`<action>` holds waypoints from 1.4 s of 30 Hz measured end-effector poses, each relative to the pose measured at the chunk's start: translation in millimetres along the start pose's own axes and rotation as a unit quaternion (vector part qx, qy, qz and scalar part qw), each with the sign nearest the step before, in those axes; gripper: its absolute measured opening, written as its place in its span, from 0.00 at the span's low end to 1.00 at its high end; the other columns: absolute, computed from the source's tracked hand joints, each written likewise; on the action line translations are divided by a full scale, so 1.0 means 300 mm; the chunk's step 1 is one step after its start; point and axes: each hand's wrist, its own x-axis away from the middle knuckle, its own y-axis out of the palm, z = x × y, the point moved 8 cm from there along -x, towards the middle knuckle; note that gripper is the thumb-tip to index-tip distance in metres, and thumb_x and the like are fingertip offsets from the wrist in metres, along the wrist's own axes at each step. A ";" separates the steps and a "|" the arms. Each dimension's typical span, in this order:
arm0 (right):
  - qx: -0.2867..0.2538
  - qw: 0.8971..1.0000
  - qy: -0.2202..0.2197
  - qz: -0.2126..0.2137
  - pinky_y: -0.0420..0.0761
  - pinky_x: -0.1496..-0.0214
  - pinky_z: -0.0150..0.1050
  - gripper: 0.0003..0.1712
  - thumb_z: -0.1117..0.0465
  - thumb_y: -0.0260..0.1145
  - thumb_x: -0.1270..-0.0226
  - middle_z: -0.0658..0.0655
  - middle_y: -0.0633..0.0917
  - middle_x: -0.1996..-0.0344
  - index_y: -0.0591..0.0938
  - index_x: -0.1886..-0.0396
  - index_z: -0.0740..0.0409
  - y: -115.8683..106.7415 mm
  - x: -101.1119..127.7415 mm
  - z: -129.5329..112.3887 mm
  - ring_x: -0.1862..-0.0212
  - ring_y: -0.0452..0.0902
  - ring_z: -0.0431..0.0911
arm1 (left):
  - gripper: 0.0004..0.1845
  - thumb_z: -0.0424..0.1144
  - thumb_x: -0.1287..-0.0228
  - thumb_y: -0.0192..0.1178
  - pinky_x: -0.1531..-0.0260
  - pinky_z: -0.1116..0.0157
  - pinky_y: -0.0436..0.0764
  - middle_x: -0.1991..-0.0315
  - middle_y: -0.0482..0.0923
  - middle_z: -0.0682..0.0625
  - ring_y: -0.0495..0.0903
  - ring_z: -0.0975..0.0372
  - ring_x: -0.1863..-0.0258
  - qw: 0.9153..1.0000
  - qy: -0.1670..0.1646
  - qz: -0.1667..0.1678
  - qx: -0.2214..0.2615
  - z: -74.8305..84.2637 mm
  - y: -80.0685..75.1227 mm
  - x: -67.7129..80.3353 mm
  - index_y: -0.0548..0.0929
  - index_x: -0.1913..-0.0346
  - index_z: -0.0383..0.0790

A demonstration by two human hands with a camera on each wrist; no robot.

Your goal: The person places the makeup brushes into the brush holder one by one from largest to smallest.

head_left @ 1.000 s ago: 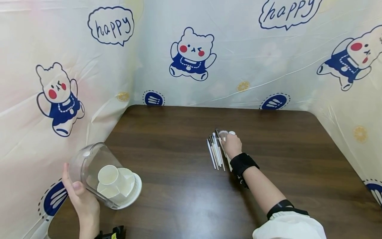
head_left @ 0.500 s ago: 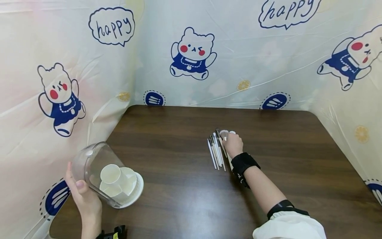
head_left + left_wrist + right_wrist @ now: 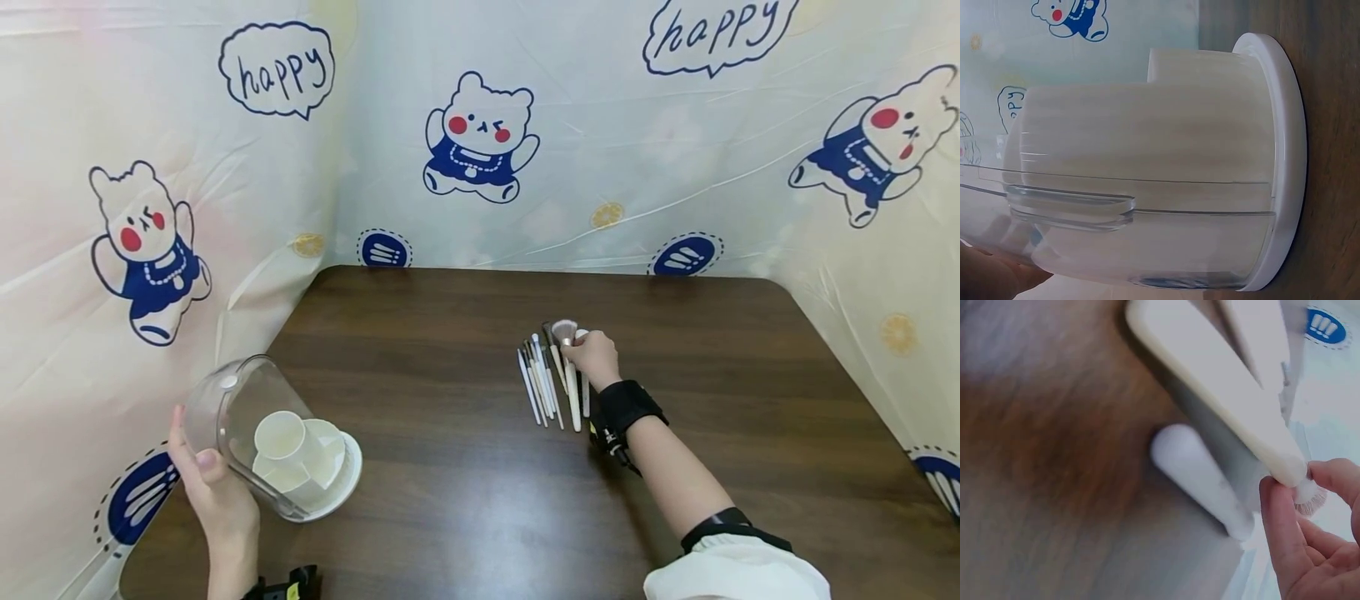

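My right hand (image 3: 597, 358) pinches a makeup brush (image 3: 573, 392) between thumb and fingertips, just below its fluffy head. In the right wrist view, its thick pale handle (image 3: 1216, 387) points away from the fingers. A second white brush (image 3: 1197, 475) lies beside it, partly hidden by the hand in the head view. Several slimmer brushes (image 3: 542, 383) lie side by side just to the left. At the left, my left hand (image 3: 221, 500) rests against a clear plastic cover (image 3: 247, 383) on a round white base (image 3: 351, 475). Its visible finger is straight; some fingers are hidden.
Cream-coloured cups (image 3: 283, 437) stand inside the cover, whose open side faces right. A dark brown wooden table (image 3: 450, 517) carries everything. Printed curtain (image 3: 585, 125) surrounds its back and sides.
My right hand has shifted slightly right and lifted, and the brush it pinches now shows its head and full handle, more upright in view. The left hand and the cover have hardly moved.
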 end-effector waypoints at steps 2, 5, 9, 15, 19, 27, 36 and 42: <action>-0.012 1.000 0.011 -0.012 0.66 0.77 0.31 0.14 0.58 0.62 0.36 0.53 0.81 0.84 0.85 0.71 0.65 -0.002 -0.004 0.006 0.79 0.73 0.41 | 0.49 0.55 0.49 0.69 0.44 0.77 0.70 0.36 0.65 0.44 0.67 0.58 0.39 1.000 -0.004 0.000 -0.009 -0.001 0.001 0.002 0.57 0.30 0.38; -0.030 0.999 0.020 -0.024 0.71 0.73 0.30 0.15 0.57 0.61 0.36 0.57 0.86 0.78 0.86 0.65 0.67 -0.010 -0.005 0.006 0.74 0.80 0.44 | 0.48 0.57 0.48 0.68 0.40 0.75 0.66 0.35 0.64 0.45 0.66 0.57 0.39 0.999 -0.010 0.002 -0.040 -0.001 0.003 0.003 0.58 0.29 0.40; -0.060 0.997 0.031 -0.039 0.75 0.67 0.31 0.17 0.58 0.60 0.36 0.58 0.87 0.74 0.85 0.58 0.68 -0.020 -0.001 0.001 0.68 0.83 0.46 | 0.47 0.59 0.46 0.66 0.33 0.71 0.59 0.33 0.62 0.45 0.63 0.56 0.36 0.997 -0.014 -0.002 -0.077 -0.006 0.012 0.001 0.58 0.29 0.42; -0.092 0.994 0.047 -0.044 0.76 0.64 0.30 0.17 0.57 0.58 0.38 0.57 0.87 0.73 0.84 0.62 0.67 -0.031 0.002 -0.001 0.72 0.79 0.39 | 0.46 0.64 0.44 0.61 0.30 0.70 0.51 0.28 0.55 0.43 0.59 0.60 0.33 0.991 -0.019 -0.014 -0.130 -0.020 0.033 0.001 0.59 0.28 0.47; -0.128 0.989 0.050 -0.060 0.82 0.58 0.34 0.18 0.58 0.57 0.40 0.61 0.86 0.67 0.82 0.61 0.70 -0.029 0.006 -0.006 0.73 0.79 0.37 | 0.46 0.67 0.45 0.59 0.29 0.70 0.46 0.25 0.52 0.43 0.55 0.62 0.30 0.988 -0.027 -0.022 -0.150 -0.032 0.047 0.002 0.58 0.28 0.48; -0.199 0.975 0.056 -0.075 0.83 0.53 0.35 0.18 0.60 0.55 0.37 0.66 0.80 0.53 0.77 0.58 0.73 -0.033 0.013 -0.017 0.67 0.81 0.40 | 0.48 0.64 0.45 0.63 0.31 0.70 0.52 0.28 0.56 0.42 0.60 0.60 0.34 0.991 -0.041 -0.038 -0.121 -0.061 0.088 0.008 0.56 0.28 0.44; -0.223 0.971 0.059 -0.064 0.83 0.54 0.33 0.22 0.59 0.56 0.36 0.67 0.80 0.51 0.78 0.53 0.75 -0.057 0.018 -0.036 0.67 0.81 0.38 | 0.46 0.60 0.42 0.62 0.31 0.68 0.52 0.29 0.56 0.41 0.59 0.58 0.33 0.991 -0.056 -0.063 -0.107 -0.090 0.159 0.021 0.53 0.27 0.45; -0.218 0.974 0.051 -0.042 0.83 0.54 0.35 0.22 0.60 0.57 0.37 0.70 0.82 0.51 0.79 0.51 0.75 -0.075 0.020 -0.041 0.70 0.82 0.38 | 0.45 0.56 0.39 0.60 0.30 0.67 0.54 0.28 0.53 0.40 0.58 0.57 0.32 0.990 -0.059 -0.084 -0.092 -0.104 0.207 0.028 0.50 0.27 0.44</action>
